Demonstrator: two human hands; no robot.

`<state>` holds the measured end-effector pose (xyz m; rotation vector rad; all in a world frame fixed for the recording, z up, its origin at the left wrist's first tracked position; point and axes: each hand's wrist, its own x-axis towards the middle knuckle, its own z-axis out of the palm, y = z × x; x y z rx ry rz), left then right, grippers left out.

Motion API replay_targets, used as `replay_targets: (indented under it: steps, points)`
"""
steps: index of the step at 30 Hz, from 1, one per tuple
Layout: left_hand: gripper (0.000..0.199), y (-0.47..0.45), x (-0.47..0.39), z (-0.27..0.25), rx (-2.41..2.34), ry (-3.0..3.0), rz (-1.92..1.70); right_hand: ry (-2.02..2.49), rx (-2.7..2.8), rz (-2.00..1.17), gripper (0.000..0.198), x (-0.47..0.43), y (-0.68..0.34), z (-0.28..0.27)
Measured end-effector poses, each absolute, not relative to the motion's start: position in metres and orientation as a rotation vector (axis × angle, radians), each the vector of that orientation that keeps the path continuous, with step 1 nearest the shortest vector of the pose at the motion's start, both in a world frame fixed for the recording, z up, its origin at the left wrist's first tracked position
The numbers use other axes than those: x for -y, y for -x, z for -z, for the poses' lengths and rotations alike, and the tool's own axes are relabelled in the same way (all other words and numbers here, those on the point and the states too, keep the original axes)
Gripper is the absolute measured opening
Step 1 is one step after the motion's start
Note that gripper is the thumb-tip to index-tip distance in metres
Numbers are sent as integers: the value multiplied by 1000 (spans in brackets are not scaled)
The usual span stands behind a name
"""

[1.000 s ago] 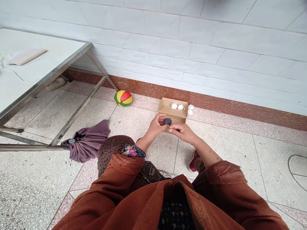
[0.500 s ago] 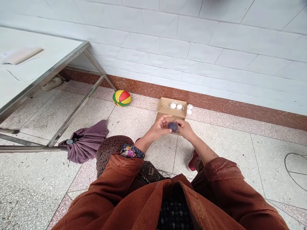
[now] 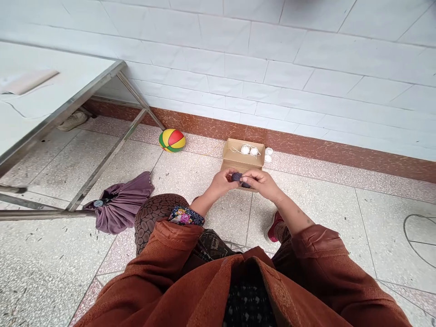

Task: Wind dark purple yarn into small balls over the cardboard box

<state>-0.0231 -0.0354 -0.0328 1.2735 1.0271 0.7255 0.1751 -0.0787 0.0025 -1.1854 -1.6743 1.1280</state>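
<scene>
A ball of dark purple-grey yarn [image 3: 236, 176] is gripped in the fingertips of my left hand [image 3: 220, 185], over the near part of an open cardboard box [image 3: 227, 156]. My right hand [image 3: 264, 182] is pinched closed just right of the ball, on what looks like a strand of its yarn. Below the right fingers shows a second dark patch, partly hidden; I cannot tell whether it is another ball. Two white yarn balls [image 3: 245, 149] with loose ends lie in the far part of the box. More small white balls [image 3: 268, 155] sit on the floor against its right side.
A red, yellow and green ball [image 3: 172, 140] rests by the leg of a metal-framed table [image 3: 85, 86] at left. A folded purple umbrella [image 3: 119, 204] lies near my knee. The tiled wall [image 3: 218, 77] rises behind the box. A wire loop [image 3: 413, 240] is at far right.
The dark yarn ball has shifted slightly left into my left fingers. My right hand has turned and now pinches beside it, its fingers over a dark patch.
</scene>
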Motion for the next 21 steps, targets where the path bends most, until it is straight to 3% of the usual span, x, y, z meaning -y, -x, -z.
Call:
replay_targets:
  steps: [7,13,21]
  points:
    - [72,22,45,21,-605,-1206,-636,1441,1507,-954,28,64,-188,22]
    - [46,22,42,22,-760,-1046,-861,1439,1733,-1063,23,76,-166,39]
    - [44,24,35,30,-1065,-1181,-858,1175,1795,-1236,32,82,-168,10]
